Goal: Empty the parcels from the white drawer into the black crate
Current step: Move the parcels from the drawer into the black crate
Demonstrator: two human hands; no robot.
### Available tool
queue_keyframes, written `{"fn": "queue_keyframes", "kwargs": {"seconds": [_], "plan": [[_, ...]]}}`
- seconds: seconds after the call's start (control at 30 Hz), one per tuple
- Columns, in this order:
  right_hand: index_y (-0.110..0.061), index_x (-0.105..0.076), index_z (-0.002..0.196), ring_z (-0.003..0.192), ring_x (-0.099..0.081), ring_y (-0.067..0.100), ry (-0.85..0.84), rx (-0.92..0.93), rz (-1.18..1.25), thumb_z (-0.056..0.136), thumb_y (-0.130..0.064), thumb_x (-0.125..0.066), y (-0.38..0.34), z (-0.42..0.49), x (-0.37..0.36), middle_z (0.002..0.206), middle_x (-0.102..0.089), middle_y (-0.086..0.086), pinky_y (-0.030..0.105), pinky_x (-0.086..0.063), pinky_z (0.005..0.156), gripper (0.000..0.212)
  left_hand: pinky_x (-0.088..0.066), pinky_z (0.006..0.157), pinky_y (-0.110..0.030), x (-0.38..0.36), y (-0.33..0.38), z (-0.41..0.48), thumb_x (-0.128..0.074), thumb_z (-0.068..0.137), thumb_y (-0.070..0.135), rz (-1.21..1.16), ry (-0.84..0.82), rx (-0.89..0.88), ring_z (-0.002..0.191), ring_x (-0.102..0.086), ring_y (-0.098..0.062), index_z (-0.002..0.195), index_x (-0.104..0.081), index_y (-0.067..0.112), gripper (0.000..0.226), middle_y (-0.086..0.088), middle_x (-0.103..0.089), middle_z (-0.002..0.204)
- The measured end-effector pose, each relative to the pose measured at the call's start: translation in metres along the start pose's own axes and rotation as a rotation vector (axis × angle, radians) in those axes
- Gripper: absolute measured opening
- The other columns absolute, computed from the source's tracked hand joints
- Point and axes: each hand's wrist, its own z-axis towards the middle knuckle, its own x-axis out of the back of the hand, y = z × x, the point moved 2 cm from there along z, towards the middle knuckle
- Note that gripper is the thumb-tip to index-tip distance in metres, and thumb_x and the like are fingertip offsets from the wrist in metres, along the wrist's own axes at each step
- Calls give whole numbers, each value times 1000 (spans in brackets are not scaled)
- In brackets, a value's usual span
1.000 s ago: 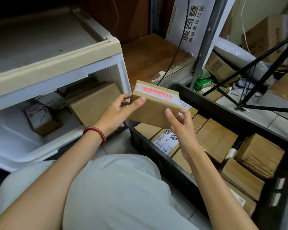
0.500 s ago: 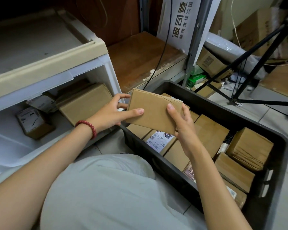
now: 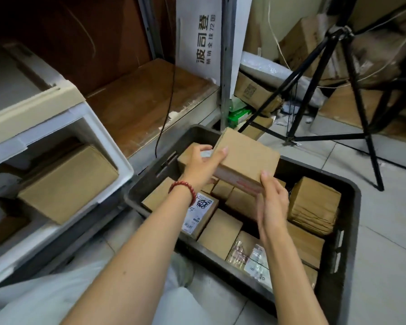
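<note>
Head view: above the black crate (image 3: 349, 231), lined with brown parcels (image 3: 218, 233), the right hand (image 3: 271, 207) pinches the near corner of a brown box (image 3: 249, 158). The left hand (image 3: 202, 167) grips its left edge, holding it tilted over the crate's far-left part. Left, the white drawer (image 3: 124, 174) holds a large carton (image 3: 66, 181). Far right stands a tripod (image 3: 338, 90).

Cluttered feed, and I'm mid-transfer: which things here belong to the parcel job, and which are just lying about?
Job: held parcel, gripped by left hand and right hand; black crate; white drawer; large parcel waiting in it.
Lying about: tripod; white sign; green box; brown carton.
</note>
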Motion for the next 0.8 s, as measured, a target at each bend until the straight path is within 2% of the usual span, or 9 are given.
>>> {"fn": "queue_keyframes", "kwargs": {"seconds": [0.1, 0.2, 0.27, 0.4, 0.5, 0.53, 0.67, 0.73, 0.8], "plan": [[-20, -42, 143, 122, -50, 15, 71, 68, -281, 91, -35, -63, 3, 10, 11, 139, -48, 2, 28, -45, 97, 58, -53, 90, -40, -23, -33, 3, -61, 90, 42, 2, -15, 111, 95, -57, -13, 124, -42, 23, 44, 6, -54, 103], [-33, -45, 141, 128, -43, 23, 179, 62, -443, 93, -36, -60, 11, 27, 32, 144, -37, 4, 43, -46, 101, 51, -53, 93, -44, -45, -57, 7, -60, 91, 37, -24, -127, 220, 111, -56, -23, 137, -37, 20, 54, -4, -50, 128], [-33, -44, 142, 130, -38, 27, 247, -4, -558, 94, -36, -58, 17, 31, 46, 144, -32, 7, 40, -42, 101, 51, -51, 94, -47, -54, -67, 11, -59, 91, 36, 61, -159, 212, 115, -55, -26, 138, -37, 21, 54, -7, -50, 134], [-30, -38, 146, 107, -53, 20, 253, -130, -517, 99, -31, -51, 38, 30, 65, 137, -49, 9, 40, -47, 99, 49, -43, 100, -38, -71, -79, 22, -50, 96, 40, 377, -138, 127, 124, -47, -28, 146, -32, 24, 56, -9, -40, 142], [-26, -34, 148, 81, -59, 13, 264, -177, -474, 100, -24, -48, 48, 33, 69, 107, -62, -3, 30, -54, 71, 50, -40, 83, -29, -80, -81, 26, -44, 99, 40, 514, -128, 160, 120, -48, -27, 148, -29, 26, 53, -13, -36, 143], [-27, -31, 149, 80, -60, 12, 265, -180, -467, 100, -23, -49, 48, 35, 68, 102, -62, -5, 29, -54, 70, 53, -40, 83, -29, -82, -80, 28, -43, 99, 39, 518, -127, 165, 122, -48, -26, 148, -29, 25, 53, -11, -39, 143], [-25, -19, 151, 120, -55, 22, 282, -174, -465, 96, -32, -57, 49, 45, 63, 127, -61, -3, 48, -43, 105, 67, -44, 84, -29, -97, -68, 45, -50, 97, 34, 467, -101, 121, 117, -53, -24, 144, -34, 22, 51, -6, -51, 137], [-20, -19, 150, 129, -47, 19, 266, -155, -470, 95, -35, -56, 46, 48, 58, 127, -54, -19, 45, -36, 111, 68, -46, 85, -30, -109, -59, 54, -54, 95, 32, 375, -111, 134, 116, -55, -23, 146, -30, 22, 57, -5, -52, 136], [-18, -17, 151, 133, -42, 17, 245, -120, -443, 97, -32, -54, 40, 51, 54, 139, -47, -18, 41, -32, 114, 66, -43, 88, -30, -123, -51, 59, -56, 95, 31, 313, -128, 151, 122, -51, -24, 148, -26, 19, 62, -6, -48, 141]]}}
